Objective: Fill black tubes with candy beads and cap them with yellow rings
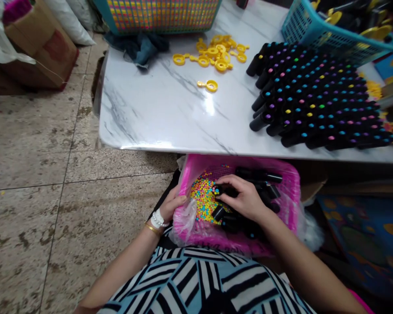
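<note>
A pink basket [294, 185] lined with clear plastic sits at my lap, under the table's front edge. Small multicoloured beads [202, 201] fill its left part, and several black tubes [272, 177] lie in the right part. My left hand [173, 204] grips the basket's left rim, thumb on the top edge. Inside the basket, my right hand [244, 197] reaches over the beads with fingers closed round a black tube [228, 190], mostly hidden by the hand. Coloured beads show by its fingertips.
On the marble-patterned table [157, 109] stand many black tubes [314, 96] with coloured beads on top. Yellow ring-shaped pieces [219, 52] lie behind, near a dark cloth [142, 48]. Two teal baskets [165, 30] stand along the back; a cardboard box [41, 48] is on the floor.
</note>
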Demonstrator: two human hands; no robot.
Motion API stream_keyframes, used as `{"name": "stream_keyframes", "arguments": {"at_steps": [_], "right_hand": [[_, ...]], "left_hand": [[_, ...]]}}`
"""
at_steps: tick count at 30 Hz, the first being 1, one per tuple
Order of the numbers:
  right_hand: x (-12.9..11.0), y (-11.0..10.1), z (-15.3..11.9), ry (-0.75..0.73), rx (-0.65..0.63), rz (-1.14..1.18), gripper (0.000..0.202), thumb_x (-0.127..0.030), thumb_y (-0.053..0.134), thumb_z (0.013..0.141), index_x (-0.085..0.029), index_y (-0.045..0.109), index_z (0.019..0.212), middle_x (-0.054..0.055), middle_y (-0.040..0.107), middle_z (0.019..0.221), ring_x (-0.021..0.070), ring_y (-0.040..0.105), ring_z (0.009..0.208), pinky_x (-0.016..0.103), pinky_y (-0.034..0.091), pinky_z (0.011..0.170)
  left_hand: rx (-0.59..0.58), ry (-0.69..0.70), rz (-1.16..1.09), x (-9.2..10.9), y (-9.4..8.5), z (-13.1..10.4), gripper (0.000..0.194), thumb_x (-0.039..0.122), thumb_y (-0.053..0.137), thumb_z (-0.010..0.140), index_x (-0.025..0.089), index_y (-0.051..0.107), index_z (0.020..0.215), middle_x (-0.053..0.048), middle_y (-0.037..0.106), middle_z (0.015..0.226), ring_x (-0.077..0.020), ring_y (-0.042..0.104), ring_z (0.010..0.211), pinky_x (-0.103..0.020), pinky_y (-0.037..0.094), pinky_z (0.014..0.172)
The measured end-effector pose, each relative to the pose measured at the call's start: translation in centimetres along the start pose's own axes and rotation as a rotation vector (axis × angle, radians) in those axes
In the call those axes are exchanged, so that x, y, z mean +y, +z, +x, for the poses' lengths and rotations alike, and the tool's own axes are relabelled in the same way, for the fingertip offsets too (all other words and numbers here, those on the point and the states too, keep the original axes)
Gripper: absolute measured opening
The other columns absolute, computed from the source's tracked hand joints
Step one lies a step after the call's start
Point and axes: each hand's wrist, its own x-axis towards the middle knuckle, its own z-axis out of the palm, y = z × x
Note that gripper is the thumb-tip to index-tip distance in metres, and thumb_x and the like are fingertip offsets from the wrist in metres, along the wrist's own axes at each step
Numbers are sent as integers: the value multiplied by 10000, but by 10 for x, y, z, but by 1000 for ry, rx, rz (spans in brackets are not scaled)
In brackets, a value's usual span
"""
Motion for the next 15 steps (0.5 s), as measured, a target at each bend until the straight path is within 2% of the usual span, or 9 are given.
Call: {"name": "stream_keyframes", "arguments": {"at_steps": [3, 5, 11, 15], "right_hand": [[1, -9, -5, 97, 72, 92, 270, -260, 698, 811, -220, 622, 1066, 52, 682, 1003, 183, 678, 868, 324, 571, 789], [2, -12, -5, 109, 122, 58, 255, -247, 707, 801, -217, 627, 1041, 42, 680, 962, 172, 674, 832, 306, 572, 764], [6, -21, -9, -37, 99, -212, 212, -160, 641, 823, -208, 638, 1030, 65, 663, 1008, 200, 635, 963, 361, 534, 873], [7, -26, -16, -50, 142, -316, 230, -149, 622, 832, -203, 631, 1055, 80, 651, 1015, 214, 622, 974, 375, 529, 874]], "left_hand": [[26, 19, 2, -3, -2, 0, 538, 386, 725, 717, 173, 662, 1207, -89, 724, 1120, -322, 597, 1141, -410, 404, 1037], [32, 17, 3, -3, -3, 1, 523, 376, 718, 726, 176, 663, 1206, -84, 725, 1117, -307, 617, 1100, -393, 424, 1010], [34, 10, -16, -1, -2, 1, 442, 373, 737, 721, 176, 705, 1115, -77, 738, 1059, -260, 661, 952, -349, 478, 926], [42, -17, -32, -1, -2, 1, 487, 372, 743, 716, 151, 691, 1147, -104, 729, 1101, -279, 661, 988, -366, 473, 941]]}}
